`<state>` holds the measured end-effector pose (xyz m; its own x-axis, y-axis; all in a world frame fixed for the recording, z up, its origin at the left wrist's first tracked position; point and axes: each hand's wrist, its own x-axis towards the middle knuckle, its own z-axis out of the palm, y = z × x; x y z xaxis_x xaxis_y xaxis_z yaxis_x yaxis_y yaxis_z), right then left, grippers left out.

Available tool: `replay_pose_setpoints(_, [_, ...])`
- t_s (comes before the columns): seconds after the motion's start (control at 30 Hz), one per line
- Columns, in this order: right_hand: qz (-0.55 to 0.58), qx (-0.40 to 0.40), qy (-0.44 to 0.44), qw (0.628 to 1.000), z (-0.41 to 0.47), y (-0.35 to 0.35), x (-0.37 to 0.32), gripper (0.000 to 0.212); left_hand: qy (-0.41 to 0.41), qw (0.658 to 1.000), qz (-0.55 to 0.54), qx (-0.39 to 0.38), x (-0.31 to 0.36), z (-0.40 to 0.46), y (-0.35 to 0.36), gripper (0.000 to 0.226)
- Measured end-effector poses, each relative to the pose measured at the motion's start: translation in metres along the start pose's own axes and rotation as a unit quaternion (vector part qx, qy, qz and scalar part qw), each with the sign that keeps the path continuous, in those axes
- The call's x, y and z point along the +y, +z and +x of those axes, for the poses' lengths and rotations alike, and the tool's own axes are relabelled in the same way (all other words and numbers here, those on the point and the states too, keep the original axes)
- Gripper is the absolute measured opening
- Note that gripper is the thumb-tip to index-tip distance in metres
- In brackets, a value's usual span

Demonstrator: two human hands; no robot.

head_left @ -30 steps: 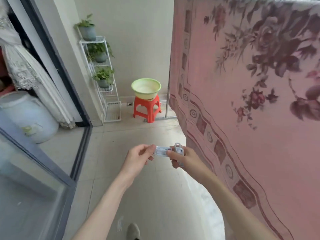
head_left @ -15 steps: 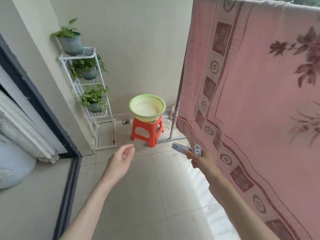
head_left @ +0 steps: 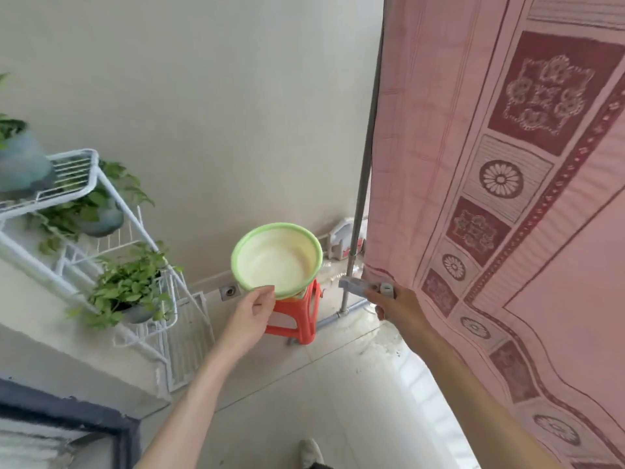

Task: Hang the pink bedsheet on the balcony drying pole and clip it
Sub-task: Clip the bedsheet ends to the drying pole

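Right hand [head_left: 399,304] grips grey-white clips [head_left: 367,288], held just beside the lower left edge of the pink bedsheet [head_left: 507,214]. The sheet hangs down the right side, covering the grey upright pole [head_left: 363,177]. Left hand [head_left: 252,314] empty, fingers loosely curled, in front of green basin [head_left: 275,257] on orange stool [head_left: 297,316]. Plant rack [head_left: 84,238] far left.

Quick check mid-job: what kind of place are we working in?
Likely a home balcony used for drying laundry: a pink patterned bedsheet hangs beside a grey metal pole, with a white wire plant rack against the wall.
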<state>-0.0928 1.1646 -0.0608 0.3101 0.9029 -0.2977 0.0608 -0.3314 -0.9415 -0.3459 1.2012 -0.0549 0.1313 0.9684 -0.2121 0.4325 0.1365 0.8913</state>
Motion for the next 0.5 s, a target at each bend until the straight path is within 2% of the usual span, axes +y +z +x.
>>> replay_pose_setpoints(0.17, [0.015, 0.068, -0.006, 0.998, 0.085, 0.022, -0.056, 0.022, 0.032, 0.998, 0.014, -0.059, 0.024, 0.114, -0.023, 0.014])
replay_pose_setpoints(0.37, [0.021, 0.198, -0.061, 0.978, 0.169, 0.035, -0.104, 0.004, 0.109, 0.976, 0.023, -0.185, 0.069, 0.262, -0.022, 0.012])
replay_pose_setpoints(0.5, [0.027, 0.28, -0.063, 0.957, 0.206, 0.049, -0.132, 0.008, 0.171, 0.948, 0.022, -0.268, 0.112, 0.35, -0.019, 0.025])
